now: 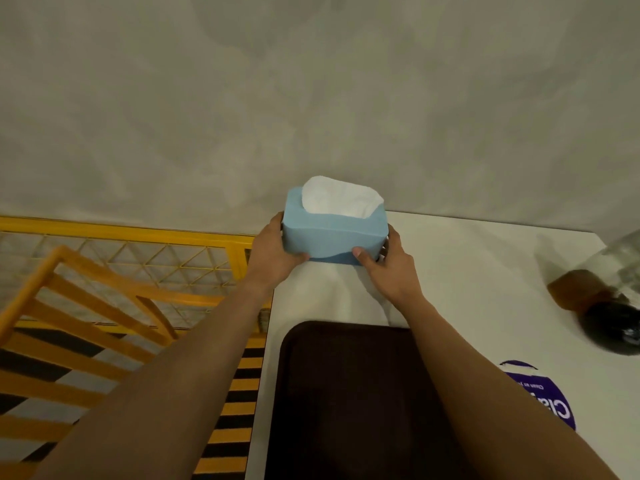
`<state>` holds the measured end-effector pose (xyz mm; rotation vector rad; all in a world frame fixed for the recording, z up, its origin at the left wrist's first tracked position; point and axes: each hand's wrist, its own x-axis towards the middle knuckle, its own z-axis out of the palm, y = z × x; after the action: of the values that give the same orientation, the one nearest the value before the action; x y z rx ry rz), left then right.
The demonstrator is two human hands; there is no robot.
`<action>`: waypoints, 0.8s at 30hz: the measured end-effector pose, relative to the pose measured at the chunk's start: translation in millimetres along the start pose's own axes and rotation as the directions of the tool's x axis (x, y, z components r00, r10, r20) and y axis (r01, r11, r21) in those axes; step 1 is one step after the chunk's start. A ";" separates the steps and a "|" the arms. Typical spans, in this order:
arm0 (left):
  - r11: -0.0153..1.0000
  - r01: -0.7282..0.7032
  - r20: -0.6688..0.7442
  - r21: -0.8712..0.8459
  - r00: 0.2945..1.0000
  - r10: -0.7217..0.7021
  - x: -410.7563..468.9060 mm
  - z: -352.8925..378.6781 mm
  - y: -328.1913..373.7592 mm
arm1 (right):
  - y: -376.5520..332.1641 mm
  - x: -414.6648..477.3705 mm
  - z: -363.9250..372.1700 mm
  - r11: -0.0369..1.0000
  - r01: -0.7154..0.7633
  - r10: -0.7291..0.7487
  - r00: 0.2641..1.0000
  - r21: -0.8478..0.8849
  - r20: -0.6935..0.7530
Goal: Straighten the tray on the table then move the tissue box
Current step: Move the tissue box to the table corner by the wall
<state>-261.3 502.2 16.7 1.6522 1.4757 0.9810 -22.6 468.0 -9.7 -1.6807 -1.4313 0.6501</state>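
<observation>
A light blue tissue box (pixel 332 237) with white tissue sticking out of its top sits at the far left corner of the white table (pixel 485 271), against the grey wall. My left hand (pixel 273 258) grips its left end and my right hand (pixel 388 268) grips its right end, thumbs on the near face. I cannot tell whether the box rests on the table or is just above it. A dark brown tray (pixel 346 393) lies near me, its edges roughly square with the table; my forearms pass over its sides.
A bottle (pixel 595 296) with a brown neck lies at the table's right edge. A purple sticker (pixel 540 396) sits right of the tray. Left of the table stand a yellow railing (pixel 138 230), an orange wooden chair (pixel 86 306) and black-yellow striping on the floor.
</observation>
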 end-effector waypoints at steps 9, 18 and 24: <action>0.992 0.069 0.081 0.107 0.994 -0.078 32.6 -2.8 -13.4 | 1.7 38.4 2.0 1.000 -0.011 0.011 0.998 -0.001 0.057; 0.988 0.104 0.058 0.117 0.992 -0.111 47.4 4.5 -17.5 | 7.4 52.1 4.3 0.999 -0.016 0.017 0.999 -0.038 0.030; 0.981 0.125 0.031 0.151 0.991 -0.131 55.8 3.3 -19.6 | 11.2 60.5 6.9 0.998 -0.036 0.037 0.999 -0.060 0.030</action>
<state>-264.0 559.7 2.5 1.6469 1.6392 0.7784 -8.5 528.0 -15.6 -1.7533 -1.4579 0.6629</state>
